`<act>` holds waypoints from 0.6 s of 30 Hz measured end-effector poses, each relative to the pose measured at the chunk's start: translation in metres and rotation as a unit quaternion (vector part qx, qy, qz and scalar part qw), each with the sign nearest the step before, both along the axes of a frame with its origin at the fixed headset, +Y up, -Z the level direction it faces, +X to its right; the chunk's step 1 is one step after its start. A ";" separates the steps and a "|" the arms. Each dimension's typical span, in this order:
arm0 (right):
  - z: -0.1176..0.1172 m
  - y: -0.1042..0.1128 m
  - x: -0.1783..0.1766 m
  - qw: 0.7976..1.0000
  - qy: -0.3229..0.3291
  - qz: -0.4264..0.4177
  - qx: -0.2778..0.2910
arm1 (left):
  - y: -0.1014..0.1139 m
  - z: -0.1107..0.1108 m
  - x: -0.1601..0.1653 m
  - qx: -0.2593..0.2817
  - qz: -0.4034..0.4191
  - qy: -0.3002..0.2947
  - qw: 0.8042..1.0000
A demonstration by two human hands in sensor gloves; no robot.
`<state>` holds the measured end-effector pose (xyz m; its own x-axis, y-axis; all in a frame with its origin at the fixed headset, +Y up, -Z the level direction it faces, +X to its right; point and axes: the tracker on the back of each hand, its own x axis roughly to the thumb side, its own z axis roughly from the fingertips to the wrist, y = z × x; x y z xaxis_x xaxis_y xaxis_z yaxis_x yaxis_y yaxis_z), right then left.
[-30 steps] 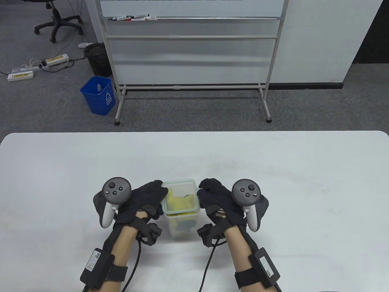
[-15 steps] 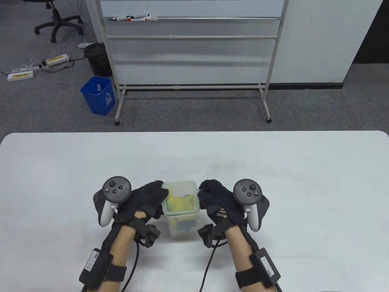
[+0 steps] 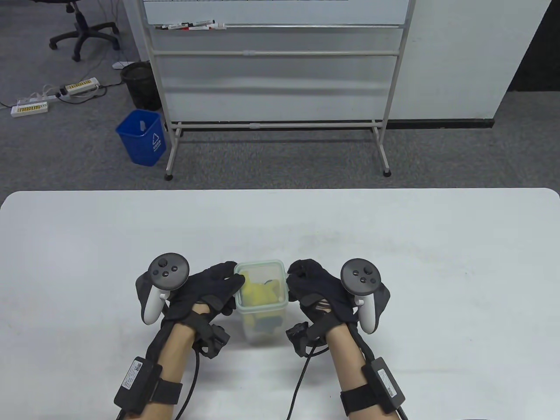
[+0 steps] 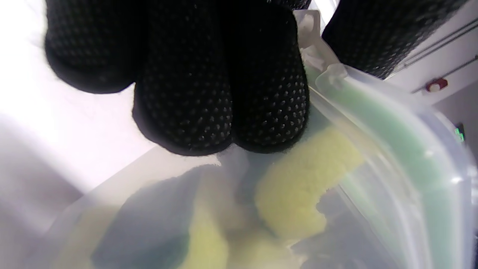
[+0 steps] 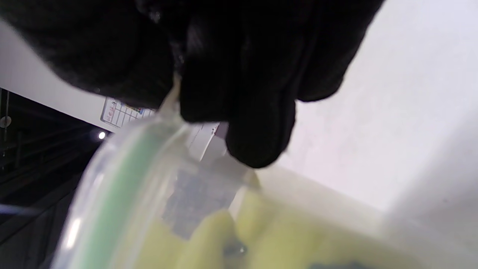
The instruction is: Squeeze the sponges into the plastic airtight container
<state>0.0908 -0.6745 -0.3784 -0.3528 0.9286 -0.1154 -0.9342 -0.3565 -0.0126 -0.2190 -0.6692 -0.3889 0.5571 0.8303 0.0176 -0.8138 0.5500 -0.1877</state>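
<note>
While both gloved hands flank it, the clear plastic airtight container w/ green-sealed lid (image 3: 261,302) stands upright on the white table (image 3: 393,245), near the front edge, roughly centre. Its long axis runs vertical; lid faces up toward the table cam, base down on the table. Lid sits on top of the rim, and I can't tell whether it's clipped.

Inside, seen thru lid & walls: yellow sponges (image 3: 258,292) packed in, plus a dark blue-green piece lower down (left wrist view shows it blurred).

Left hand (image 3: 205,291) is on the container's left side, palm inward, fingers (image 4: 224,82) curled against the top edge and wall, thumb over the lid corner; it's gripping the container. Right hand (image 3: 313,284) mirrors it on the right side, fingertips (image 5: 257,123) bent down onto the lid's side flap and rim, grasping it too. Both forearms come in from the near edge, angled slightly inward, wrists raised off the table. Grey trackers sit on the backs of both hands, facing up.

Bkgd, off the table: blue plastic bin (image 3: 141,137) on the grey carpet, whiteboard stand (image 3: 275,57) behind it, office chair far left.
</note>
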 end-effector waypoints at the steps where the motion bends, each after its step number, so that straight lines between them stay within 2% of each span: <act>1: 0.000 0.000 0.001 1.000 0.002 -0.002 -0.001 | -0.001 0.000 -0.001 -0.006 0.001 -0.003 1.000; 5: 0.000 -0.003 0.001 1.000 0.004 -0.014 -0.016 | -0.002 0.000 -0.001 -0.017 0.009 -0.004 1.000; 8: -0.001 -0.014 -0.001 1.000 -0.009 0.012 -0.027 | -0.001 0.001 0.001 -0.017 0.002 0.003 1.000; 10: -0.002 -0.017 0.001 0.999 -0.004 -0.016 -0.037 | -0.002 0.001 0.001 -0.022 0.005 0.006 1.000; 14: -0.003 -0.019 0.000 1.000 -0.002 -0.003 -0.019 | -0.001 0.002 0.001 -0.012 0.006 0.026 1.000; 18: -0.003 -0.019 0.000 0.999 0.024 -0.006 -0.026 | 0.001 0.004 0.002 -0.003 -0.007 0.031 0.999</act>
<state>0.0904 -0.6931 -0.3809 -0.3485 0.9256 -0.1479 -0.9373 -0.3449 0.0501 -0.2166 -0.6680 -0.3854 0.5687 0.8222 -0.0230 -0.8162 0.5606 -0.1400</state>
